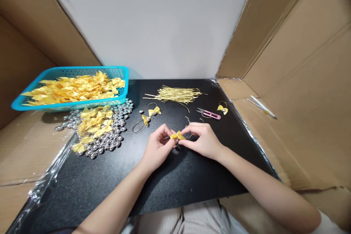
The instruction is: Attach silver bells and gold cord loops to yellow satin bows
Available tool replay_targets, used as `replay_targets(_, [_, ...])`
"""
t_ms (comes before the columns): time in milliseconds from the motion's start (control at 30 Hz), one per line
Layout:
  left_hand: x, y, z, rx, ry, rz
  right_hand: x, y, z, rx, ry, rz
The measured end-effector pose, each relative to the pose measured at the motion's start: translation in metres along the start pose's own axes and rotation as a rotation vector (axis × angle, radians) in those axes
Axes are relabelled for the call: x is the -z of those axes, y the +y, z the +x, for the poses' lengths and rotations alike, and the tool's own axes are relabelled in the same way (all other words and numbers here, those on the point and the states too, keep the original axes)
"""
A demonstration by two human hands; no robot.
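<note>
A small yellow ribbon bow (177, 135) is pinched between my two hands, just above the black tabletop. My left hand (159, 142) closes on its left side with thumb and forefinger. On its right side, the thumb and fingertips of my right hand (204, 140) press together. A silver bead shows partly under the bow, and a thin strand sticks out near my right fingers. Beyond my hands lie bows with silver beads and cord loops: one bow (155, 111) farther back, another bow (145, 120) by my left hand.
A blue basket (124, 97) heaped with yellow bows (79, 87) stands back left. Silver beads (109, 142) and loose bows (95, 122) spread before it. Gold cords (179, 94), pink thread snips (211, 114) and a beaded bow (222, 109) lie behind. Cardboard walls (301, 62) flank the table.
</note>
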State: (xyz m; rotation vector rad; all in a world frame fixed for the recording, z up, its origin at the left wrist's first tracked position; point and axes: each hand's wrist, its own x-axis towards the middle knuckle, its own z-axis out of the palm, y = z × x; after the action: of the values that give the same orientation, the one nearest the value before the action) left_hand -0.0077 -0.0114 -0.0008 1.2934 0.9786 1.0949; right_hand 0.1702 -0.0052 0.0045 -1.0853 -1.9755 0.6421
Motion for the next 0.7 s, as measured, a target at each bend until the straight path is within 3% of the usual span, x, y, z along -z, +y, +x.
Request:
replay_targets(133, [0.0, -0.002, 0.0, 0.01, 0.019, -0.009, -0.001, 0.005, -0.006, 0.098, 0.078, -0.096])
replay_targets(267, [0.0, -0.003, 0.001, 0.014, 0.019, -0.007, -0.005, 0.004, -0.009, 0.119, 0.144, -0.046])
replay_targets(700, [0.002, -0.006, -0.001, -0.017, -0.024, 0.153, -0.007, -0.007, -0.008, -0.172, 0.119, 0.189])
